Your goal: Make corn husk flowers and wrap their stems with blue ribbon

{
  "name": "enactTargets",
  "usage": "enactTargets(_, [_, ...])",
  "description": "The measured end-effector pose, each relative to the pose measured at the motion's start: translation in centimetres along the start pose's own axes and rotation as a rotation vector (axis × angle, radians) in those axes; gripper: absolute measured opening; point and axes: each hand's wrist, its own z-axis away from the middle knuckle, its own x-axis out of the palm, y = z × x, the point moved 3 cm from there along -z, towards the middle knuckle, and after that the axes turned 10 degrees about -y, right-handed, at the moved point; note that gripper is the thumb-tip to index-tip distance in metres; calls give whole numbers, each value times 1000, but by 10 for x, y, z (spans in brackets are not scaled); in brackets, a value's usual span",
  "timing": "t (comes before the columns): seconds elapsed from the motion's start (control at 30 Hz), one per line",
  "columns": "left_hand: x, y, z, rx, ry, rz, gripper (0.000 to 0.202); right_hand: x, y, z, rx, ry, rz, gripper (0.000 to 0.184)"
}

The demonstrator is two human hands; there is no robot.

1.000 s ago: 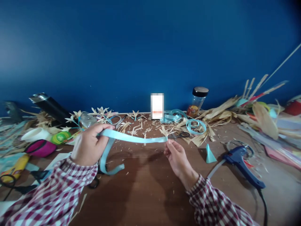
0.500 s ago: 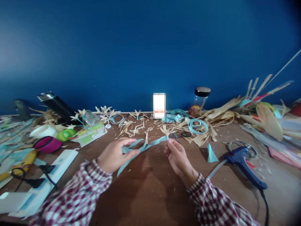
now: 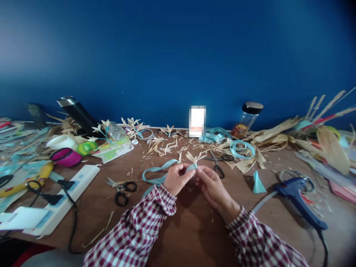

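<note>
My left hand [image 3: 175, 179] pinches a light blue ribbon [image 3: 156, 180] between thumb and fingers, close against my right fingertips. The ribbon's loose length loops out to the left, over the tabletop. In my right hand [image 3: 213, 186], thumb and forefinger are closed on the base of a small pale corn-husk flower [image 3: 194, 158], where the ribbon meets it. Its petals point up and away from me; the stem end is hidden by my fingers. Black-handled scissors [image 3: 121, 189] lie left of my left forearm, and a second pair of scissors [image 3: 219, 165] lies just beyond my right hand.
A blue glue gun [image 3: 302, 198] and a folded blue paper cone [image 3: 258, 183] are on the right. At left lies a white power strip [image 3: 75, 194] with black cords. Ribbon coils [image 3: 242, 149], husk scraps and a lidded jar [image 3: 247, 120] line the back.
My left hand has moved right along the ribbon, up to my right hand and the flower. The left scissors have come into sight. The whole view has shifted slightly.
</note>
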Motion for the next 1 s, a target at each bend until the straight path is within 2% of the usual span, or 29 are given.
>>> enactTargets(0.5, [0,-19,-6,-93,-5,143,22,-2,5,-1,49,63,98,25])
enactTargets(0.73, [-2,-19,-6,-98,64,71,15,-2,6,-2,13,61,192,26])
enactTargets(0.9, [0,-13,-1,-37,134,-44,16,-3,7,-2,-14,105,239,27])
enactTargets(1.0, [3,-12,3,-28,115,-37,17,-5,8,-3,-16,133,217,26])
